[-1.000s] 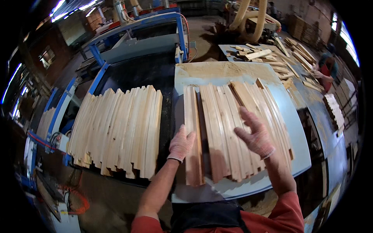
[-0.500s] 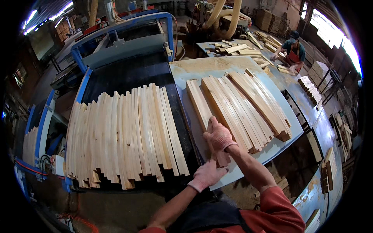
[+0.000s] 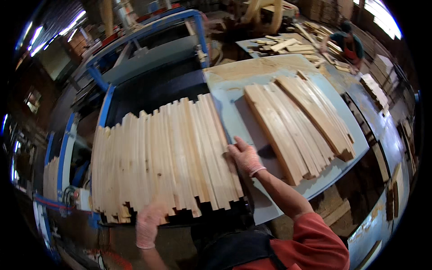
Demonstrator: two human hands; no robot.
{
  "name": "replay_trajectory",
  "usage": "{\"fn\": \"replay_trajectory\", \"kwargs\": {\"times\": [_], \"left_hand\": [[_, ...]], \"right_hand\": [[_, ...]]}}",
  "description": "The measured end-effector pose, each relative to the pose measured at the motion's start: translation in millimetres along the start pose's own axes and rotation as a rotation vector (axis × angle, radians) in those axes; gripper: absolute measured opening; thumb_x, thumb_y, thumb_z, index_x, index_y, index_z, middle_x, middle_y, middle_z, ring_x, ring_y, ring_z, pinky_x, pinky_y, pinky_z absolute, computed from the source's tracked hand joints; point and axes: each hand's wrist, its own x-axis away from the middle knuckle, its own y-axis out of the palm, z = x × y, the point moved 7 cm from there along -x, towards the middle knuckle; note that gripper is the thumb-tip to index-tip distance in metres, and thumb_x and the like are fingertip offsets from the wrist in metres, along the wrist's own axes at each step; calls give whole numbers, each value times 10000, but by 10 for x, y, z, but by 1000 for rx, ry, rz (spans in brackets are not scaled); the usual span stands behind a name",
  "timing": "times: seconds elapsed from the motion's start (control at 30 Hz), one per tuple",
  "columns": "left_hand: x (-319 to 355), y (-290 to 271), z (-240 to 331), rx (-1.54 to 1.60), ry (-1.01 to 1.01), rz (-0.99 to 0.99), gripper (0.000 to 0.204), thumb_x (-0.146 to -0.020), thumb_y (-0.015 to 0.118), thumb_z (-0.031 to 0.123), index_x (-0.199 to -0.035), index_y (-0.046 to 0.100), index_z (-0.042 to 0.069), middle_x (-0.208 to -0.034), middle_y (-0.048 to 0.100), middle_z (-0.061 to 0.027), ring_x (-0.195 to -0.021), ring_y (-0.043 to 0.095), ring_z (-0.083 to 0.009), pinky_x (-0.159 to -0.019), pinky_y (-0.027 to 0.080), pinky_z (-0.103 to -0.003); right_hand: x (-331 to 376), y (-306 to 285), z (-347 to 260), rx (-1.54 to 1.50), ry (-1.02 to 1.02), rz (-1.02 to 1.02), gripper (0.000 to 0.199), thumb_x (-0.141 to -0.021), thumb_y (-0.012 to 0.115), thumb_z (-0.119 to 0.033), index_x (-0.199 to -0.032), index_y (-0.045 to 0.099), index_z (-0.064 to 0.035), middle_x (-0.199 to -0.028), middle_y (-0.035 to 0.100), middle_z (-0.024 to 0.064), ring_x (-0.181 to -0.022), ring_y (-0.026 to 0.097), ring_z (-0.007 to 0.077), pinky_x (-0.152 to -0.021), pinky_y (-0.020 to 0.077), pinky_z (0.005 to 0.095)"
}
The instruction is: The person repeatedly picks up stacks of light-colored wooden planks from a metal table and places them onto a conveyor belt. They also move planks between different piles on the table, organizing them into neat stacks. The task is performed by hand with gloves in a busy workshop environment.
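Note:
A wide row of pale wooden strips lies side by side on the black belt of a blue-framed machine. My right hand, in a pinkish work glove, is at the right side of this row; its fingers are spread and appear to touch the outermost strip. At the row's near ends is my gloved left hand, smeared by motion, so its fingers cannot be read. To the right, a smaller stack of wooden strips rests on a light blue-grey board.
The machine's blue frame rises across the belt's far end. Loose wood pieces cover a table beyond the board. A person in a red apron works there, at the far right. More strips lie at the far left.
The strip I held on the board has moved left onto the row. My left hand has swung left to the row's near ends; my right hand has moved beside the row's right edge.

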Motion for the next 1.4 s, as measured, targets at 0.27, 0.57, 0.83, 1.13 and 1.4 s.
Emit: {"fn": "replay_trajectory", "kwargs": {"times": [0.27, 0.57, 0.83, 1.13, 1.4], "left_hand": [[82, -2530, -697, -590, -110, 929, 875, -947, 756, 360, -1635, 388, -38, -1669, 428, -271, -1543, 418, -421, -1275, 349, -482], [54, -4481, -1409, -912, -679, 960, 1129, -906, 716, 609, -1705, 196, 4, -1784, 193, -221, -1636, 224, -398, -1320, 220, -535], [51, -4803, -1484, -867, -229, 812, 863, -932, 715, 539, -1507, 510, -70, -1525, 546, -315, -1430, 508, -473, -1212, 402, -528], [234, -2216, -1541, 401, 296, 291, 435, -1078, 604, 324, -1284, 729, -39, -1206, 756, -148, -1081, 720, -229, -981, 573, -385], [281, 71, -1298, 688, 216, -640, 644, -1105, 570, 431, -1469, 590, -101, -1423, 691, -197, -1304, 673, -323, -1184, 480, -437]], "right_hand": [[-78, -15, 97, -127, 93, 60, 572, -1078, 659, -161, -1597, 487, 10, -996, 705, 9, -823, 646, 93, -712, 542, 265], [-346, 32, 328, -162, 10, -36, 744, -1051, 728, -330, -1661, 418, -38, -1542, 583, 140, -1226, 647, 211, -1000, 557, 372], [-291, 452, 52, -321, 116, -167, 678, -1107, 608, -402, -1664, 416, -66, -1669, 476, 122, -1528, 455, 259, -1269, 343, 404], [9, 543, 12, -458, -73, -81, 661, -1085, 679, -389, -1592, 508, 0, -1538, 608, 124, -1437, 530, 233, -1205, 401, 346], [852, 301, 173, -46, 20, 38, 708, -1021, 754, -291, -1618, 476, -31, -1579, 587, 156, -1435, 554, 243, -1224, 417, 350]]}}
